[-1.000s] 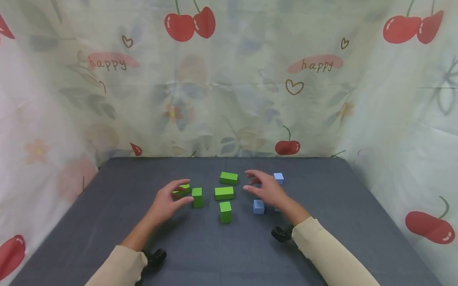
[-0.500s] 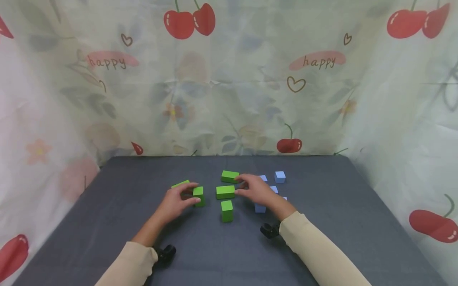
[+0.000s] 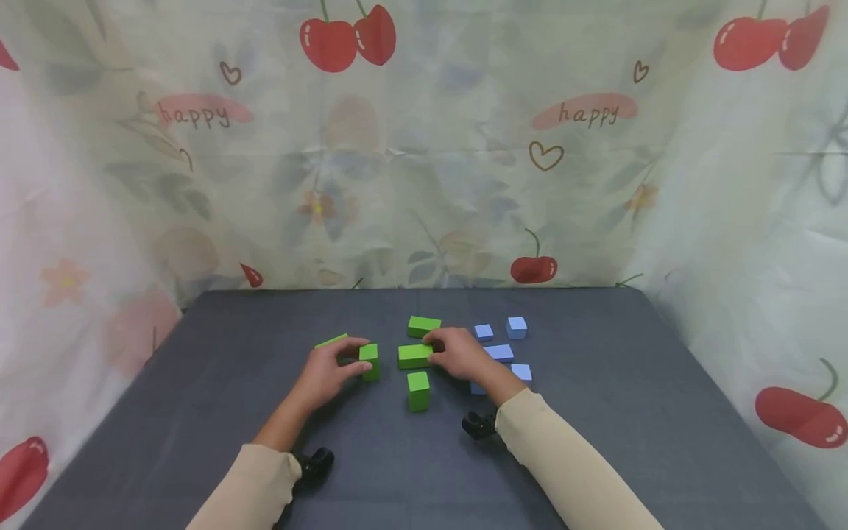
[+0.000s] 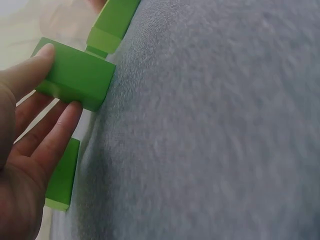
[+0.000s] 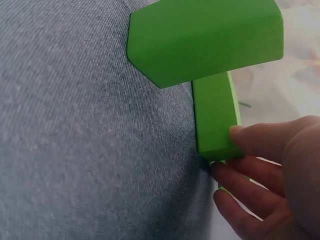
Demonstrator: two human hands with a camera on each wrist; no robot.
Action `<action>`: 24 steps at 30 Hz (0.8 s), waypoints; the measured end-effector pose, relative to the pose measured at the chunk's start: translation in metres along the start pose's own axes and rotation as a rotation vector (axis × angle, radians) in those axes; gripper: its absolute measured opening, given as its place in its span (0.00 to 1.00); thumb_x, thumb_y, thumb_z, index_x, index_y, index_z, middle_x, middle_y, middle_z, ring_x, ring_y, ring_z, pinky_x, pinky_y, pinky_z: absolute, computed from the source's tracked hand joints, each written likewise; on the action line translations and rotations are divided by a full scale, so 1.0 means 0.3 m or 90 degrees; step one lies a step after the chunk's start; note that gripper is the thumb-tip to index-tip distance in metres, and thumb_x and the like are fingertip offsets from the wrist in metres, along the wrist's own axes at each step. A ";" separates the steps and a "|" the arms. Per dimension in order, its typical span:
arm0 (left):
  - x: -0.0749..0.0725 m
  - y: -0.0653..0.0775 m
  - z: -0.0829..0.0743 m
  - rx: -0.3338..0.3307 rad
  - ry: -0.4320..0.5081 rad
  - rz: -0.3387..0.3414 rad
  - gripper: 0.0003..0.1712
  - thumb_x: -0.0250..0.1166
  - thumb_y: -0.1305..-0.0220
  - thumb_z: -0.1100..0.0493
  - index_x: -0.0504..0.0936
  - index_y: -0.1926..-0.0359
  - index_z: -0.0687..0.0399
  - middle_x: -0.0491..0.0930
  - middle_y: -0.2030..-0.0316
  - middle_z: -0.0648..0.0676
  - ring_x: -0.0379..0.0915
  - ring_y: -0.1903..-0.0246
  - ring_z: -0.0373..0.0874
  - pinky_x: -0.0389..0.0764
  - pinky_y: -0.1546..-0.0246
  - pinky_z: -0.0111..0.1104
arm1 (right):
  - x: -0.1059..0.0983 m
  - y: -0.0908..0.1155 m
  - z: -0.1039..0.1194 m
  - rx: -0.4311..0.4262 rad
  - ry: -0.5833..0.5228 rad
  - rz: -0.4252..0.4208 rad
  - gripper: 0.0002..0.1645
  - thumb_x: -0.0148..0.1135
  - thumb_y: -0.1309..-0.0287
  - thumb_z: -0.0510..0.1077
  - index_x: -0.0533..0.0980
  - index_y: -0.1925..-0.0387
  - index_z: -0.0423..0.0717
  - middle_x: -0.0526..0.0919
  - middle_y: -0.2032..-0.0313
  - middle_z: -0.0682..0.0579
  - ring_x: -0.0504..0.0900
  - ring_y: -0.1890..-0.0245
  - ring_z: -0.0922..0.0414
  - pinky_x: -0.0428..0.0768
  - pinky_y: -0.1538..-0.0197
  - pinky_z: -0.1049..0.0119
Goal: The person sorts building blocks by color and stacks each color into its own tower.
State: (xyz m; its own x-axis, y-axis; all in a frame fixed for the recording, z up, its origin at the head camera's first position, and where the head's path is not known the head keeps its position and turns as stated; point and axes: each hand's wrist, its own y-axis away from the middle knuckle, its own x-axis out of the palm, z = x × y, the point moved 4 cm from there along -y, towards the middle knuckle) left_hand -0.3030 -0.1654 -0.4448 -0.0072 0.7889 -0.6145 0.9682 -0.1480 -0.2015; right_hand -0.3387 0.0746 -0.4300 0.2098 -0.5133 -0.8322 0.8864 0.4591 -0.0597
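The middle block [image 3: 414,358], green, lies flat on the bench [image 3: 397,471], its long side running left to right. At its right end is the right hand [image 3: 460,355], pinching that end: the thumb [image 5: 265,140] lies on one face and the fingers [image 5: 250,189] are bent at the end and behind. Left of the middle block and apart from it, the left block [image 3: 370,364], also green, stands upright. The left hand [image 3: 324,377] pinches it between thumb and bent fingers [image 4: 56,139].

Three more green blocks lie round the middle block: the front block [image 3: 418,392] stands upright just before it, the back block [image 3: 424,326] lies just behind it, and the far block [image 3: 331,341] is well to its left, partly covered by the left hand.

The blue blocks are right of the middle block. A flat one [image 3: 483,332] and a cube [image 3: 517,328] sit farther back than it, a bar [image 3: 501,353] about level with it, and a small one [image 3: 521,372] farther forward. Another [image 3: 478,389], probably a cube, is mostly hidden under the right wrist.

Forward of the middle block on either side come the pale left sleeve [image 3: 248,482] and right sleeve [image 3: 570,460]. Behind everything hangs a cherry-printed cloth [image 3: 424,184].
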 end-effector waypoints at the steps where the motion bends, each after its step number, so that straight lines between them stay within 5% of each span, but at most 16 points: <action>1: 0.003 -0.003 -0.002 -0.001 0.003 0.001 0.24 0.74 0.45 0.57 0.82 0.46 0.52 0.82 0.56 0.52 0.79 0.54 0.48 0.79 0.57 0.41 | -0.001 0.000 -0.001 0.003 0.002 -0.003 0.18 0.67 0.41 0.39 0.80 0.48 0.43 0.83 0.54 0.49 0.79 0.52 0.53 0.75 0.48 0.56; 24: 0.071 -0.075 -0.039 -0.005 0.025 0.024 0.25 0.74 0.44 0.57 0.82 0.45 0.54 0.83 0.55 0.55 0.78 0.52 0.50 0.78 0.54 0.43 | 0.006 0.007 0.016 0.007 -0.002 -0.009 0.15 0.68 0.41 0.38 0.82 0.51 0.42 0.83 0.60 0.51 0.80 0.57 0.55 0.78 0.53 0.59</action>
State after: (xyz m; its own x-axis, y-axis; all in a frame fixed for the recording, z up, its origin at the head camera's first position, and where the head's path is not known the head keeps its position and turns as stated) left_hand -0.3219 -0.1383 -0.4447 0.0394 0.8053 -0.5916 0.9696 -0.1738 -0.1721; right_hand -0.3345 0.0713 -0.4290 0.1985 -0.5220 -0.8295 0.8937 0.4439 -0.0655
